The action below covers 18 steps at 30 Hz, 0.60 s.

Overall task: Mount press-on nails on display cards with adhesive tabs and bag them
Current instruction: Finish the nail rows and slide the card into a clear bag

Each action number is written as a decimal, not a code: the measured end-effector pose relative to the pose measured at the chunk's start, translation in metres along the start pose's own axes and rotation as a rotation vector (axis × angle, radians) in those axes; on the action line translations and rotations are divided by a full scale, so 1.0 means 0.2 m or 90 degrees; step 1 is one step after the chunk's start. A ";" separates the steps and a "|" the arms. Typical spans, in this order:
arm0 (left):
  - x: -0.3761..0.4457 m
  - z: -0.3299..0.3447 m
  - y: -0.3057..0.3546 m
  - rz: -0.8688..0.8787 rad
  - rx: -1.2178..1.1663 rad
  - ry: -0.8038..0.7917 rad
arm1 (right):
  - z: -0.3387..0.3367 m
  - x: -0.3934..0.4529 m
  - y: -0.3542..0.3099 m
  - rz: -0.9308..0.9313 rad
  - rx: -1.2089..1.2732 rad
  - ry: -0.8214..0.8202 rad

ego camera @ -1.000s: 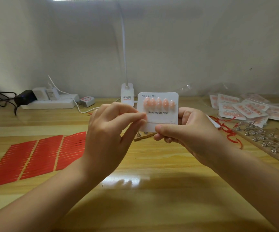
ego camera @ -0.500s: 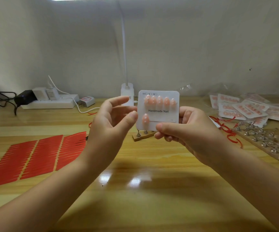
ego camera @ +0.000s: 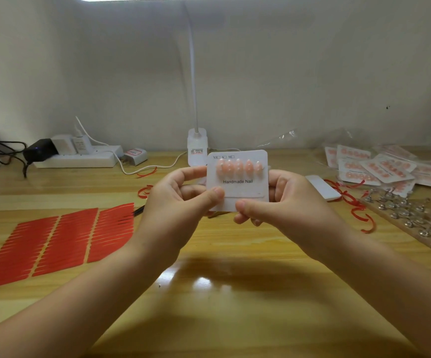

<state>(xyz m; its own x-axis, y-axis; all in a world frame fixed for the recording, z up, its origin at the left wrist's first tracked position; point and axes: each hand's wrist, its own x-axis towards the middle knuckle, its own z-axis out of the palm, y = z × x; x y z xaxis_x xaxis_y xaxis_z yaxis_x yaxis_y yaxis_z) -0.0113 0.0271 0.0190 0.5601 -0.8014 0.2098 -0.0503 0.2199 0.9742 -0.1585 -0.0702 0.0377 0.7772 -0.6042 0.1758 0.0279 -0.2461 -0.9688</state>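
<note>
A white display card (ego camera: 245,188) printed "Handmade Nail" is held upright above the wooden table (ego camera: 209,293). Several pink press-on nails (ego camera: 239,167) line its top row. My right hand (ego camera: 284,202) pinches the card's lower right edge between thumb and fingers. My left hand (ego camera: 181,200) grips the card's left edge, its thumb pressing the lower row where a pink nail sat a moment ago; that nail is hidden under the thumb. Sheets of red adhesive tabs (ego camera: 54,241) lie flat at the left.
Bagged finished cards (ego camera: 385,167) pile up at the back right. A wooden board with metal nail stands (ego camera: 413,220) lies at the right, with red backing strips (ego camera: 356,208) beside it. A lamp base (ego camera: 197,146) and a power strip (ego camera: 77,157) stand at the back.
My left hand put a pink nail on the card's lower row, drew back, then returned; its thumb now presses that spot. The card dropped slightly lower.
</note>
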 end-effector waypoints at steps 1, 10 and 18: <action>0.00 0.00 -0.01 0.000 0.001 0.004 | 0.00 0.00 0.01 0.002 0.002 -0.002; 0.02 -0.01 -0.02 -0.078 -0.029 -0.036 | -0.03 0.02 0.05 0.049 0.003 0.014; 0.03 -0.03 -0.07 -0.049 0.096 0.013 | -0.02 0.05 0.10 0.087 -0.042 0.023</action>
<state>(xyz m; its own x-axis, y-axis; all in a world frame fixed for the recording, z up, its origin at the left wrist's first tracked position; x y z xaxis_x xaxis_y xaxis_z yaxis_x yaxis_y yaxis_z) -0.0030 0.0223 0.0056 0.5844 -0.8005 0.1332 -0.1294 0.0702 0.9891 -0.1539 -0.0843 0.0208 0.7473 -0.6626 0.0502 -0.1190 -0.2078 -0.9709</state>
